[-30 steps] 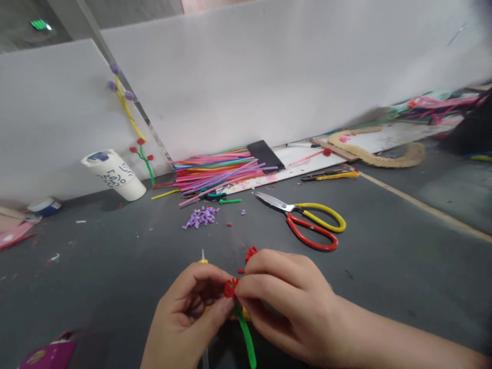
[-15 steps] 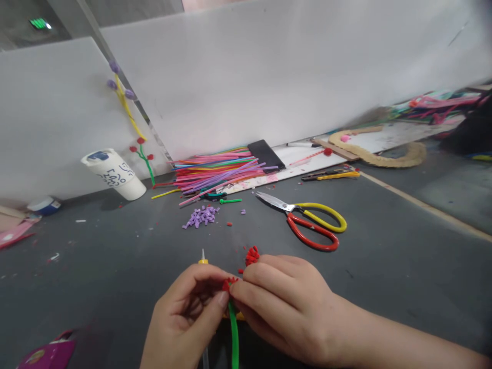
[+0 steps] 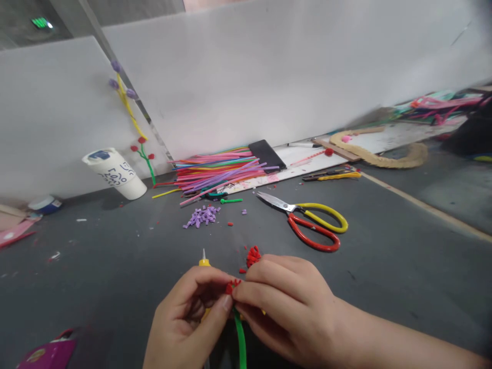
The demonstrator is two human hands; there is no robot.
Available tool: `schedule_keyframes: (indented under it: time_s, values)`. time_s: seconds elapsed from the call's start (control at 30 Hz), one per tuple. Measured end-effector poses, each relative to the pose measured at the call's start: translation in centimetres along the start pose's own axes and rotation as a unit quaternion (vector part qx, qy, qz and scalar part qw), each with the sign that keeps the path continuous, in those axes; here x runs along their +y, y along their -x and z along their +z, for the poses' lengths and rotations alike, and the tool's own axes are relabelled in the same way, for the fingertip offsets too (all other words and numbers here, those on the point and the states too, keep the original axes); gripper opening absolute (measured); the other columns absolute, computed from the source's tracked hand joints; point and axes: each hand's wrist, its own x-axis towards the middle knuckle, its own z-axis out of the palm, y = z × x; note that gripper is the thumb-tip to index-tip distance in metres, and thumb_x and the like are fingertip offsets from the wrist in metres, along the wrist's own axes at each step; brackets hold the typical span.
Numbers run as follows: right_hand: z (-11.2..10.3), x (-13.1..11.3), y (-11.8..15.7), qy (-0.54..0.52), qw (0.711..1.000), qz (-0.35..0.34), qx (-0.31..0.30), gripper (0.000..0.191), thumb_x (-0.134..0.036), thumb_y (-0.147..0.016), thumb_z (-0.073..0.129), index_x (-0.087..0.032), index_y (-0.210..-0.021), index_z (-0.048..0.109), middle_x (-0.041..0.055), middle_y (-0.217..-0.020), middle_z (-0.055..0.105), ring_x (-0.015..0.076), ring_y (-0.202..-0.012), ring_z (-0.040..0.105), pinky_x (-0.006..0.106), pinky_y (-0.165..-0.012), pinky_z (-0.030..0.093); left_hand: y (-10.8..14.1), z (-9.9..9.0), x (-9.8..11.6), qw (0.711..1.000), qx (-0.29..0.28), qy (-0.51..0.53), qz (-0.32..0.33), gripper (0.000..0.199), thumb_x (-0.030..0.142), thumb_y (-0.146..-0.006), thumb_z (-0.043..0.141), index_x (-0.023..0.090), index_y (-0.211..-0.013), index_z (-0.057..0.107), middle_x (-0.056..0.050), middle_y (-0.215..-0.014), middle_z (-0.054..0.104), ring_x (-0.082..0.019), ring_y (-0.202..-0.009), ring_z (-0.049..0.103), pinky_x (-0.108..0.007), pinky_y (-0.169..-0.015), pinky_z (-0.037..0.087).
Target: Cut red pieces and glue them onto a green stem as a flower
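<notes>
Between my two hands is a small red flower head (image 3: 232, 286) on top of a green stem (image 3: 240, 338), which hangs down toward me. My left hand (image 3: 192, 318) pinches the red head from the left with thumb and forefinger. From the right, my right hand (image 3: 288, 302) presses its fingertips against the same head, its thumb mostly hidden. Just beyond my right fingers lies a small pile of red pieces (image 3: 253, 256). A yellow-capped glue bottle (image 3: 204, 261) shows its tip behind my left hand, its body mostly covered.
Scissors (image 3: 303, 218) with red and yellow handles lie at right centre. Purple pieces (image 3: 202, 217) and a bundle of coloured pipe cleaners (image 3: 219, 174) are farther back. A white cup (image 3: 117, 174) stands at the left, and a purple object (image 3: 49, 353) lies near left.
Both hands and the red head have shifted very slightly to the right. The lower part of the green stem has swung a little rightward.
</notes>
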Motion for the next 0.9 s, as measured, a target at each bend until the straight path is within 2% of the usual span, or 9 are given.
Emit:
schedule_keyframes:
  time_s: [0.17,0.4,0.67,0.9]
  values:
    - [-0.02,0.14,0.22,0.023,1.000,-0.011,-0.003,0.021,-0.012,-0.092,0.047,-0.012,-0.082,0.065,0.0041,-0.070,0.063,0.0131,-0.056,0.048,0.025,-0.053,0.043,0.02,0.06,0.11,1.000,0.014,0.015,-0.012,0.007,0.020,-0.068,0.073,0.026,-0.072,0.073,0.004,-0.069,0.072,-0.011,-0.063,0.065,-0.014,-0.060,0.051]
    - [-0.21,0.16,0.50,0.067,0.997,-0.042,-0.025,0.027,-0.012,-0.092,0.043,-0.013,-0.076,0.065,0.0025,-0.063,0.058,0.0140,-0.051,0.041,0.029,-0.046,0.032,0.09,0.12,0.32,1.000,0.007,-0.007,-0.005,0.004,0.022,-0.068,0.074,0.025,-0.072,0.073,0.002,-0.068,0.072,-0.013,-0.061,0.064,-0.017,-0.057,0.051]
    - [-0.16,0.24,0.54,0.065,0.997,-0.041,-0.030,0.025,-0.012,-0.092,0.042,-0.012,-0.081,0.064,0.0025,-0.064,0.057,0.0139,-0.052,0.043,0.028,-0.047,0.033,0.13,0.09,0.33,1.000,0.007,-0.006,-0.008,0.004,0.023,-0.067,0.074,0.024,-0.070,0.073,0.002,-0.068,0.071,-0.013,-0.060,0.064,-0.018,-0.057,0.051]
    - [-0.46,-0.02,0.03,0.095,0.993,-0.058,-0.037,0.032,-0.009,-0.091,0.040,-0.013,-0.075,0.067,0.0017,-0.060,0.057,0.0142,-0.051,0.044,0.029,-0.044,0.033,-0.06,0.08,0.21,1.000,0.001,0.023,-0.020,0.005,0.023,-0.068,0.076,0.025,-0.071,0.074,0.003,-0.067,0.072,-0.012,-0.062,0.065,-0.014,-0.059,0.051]
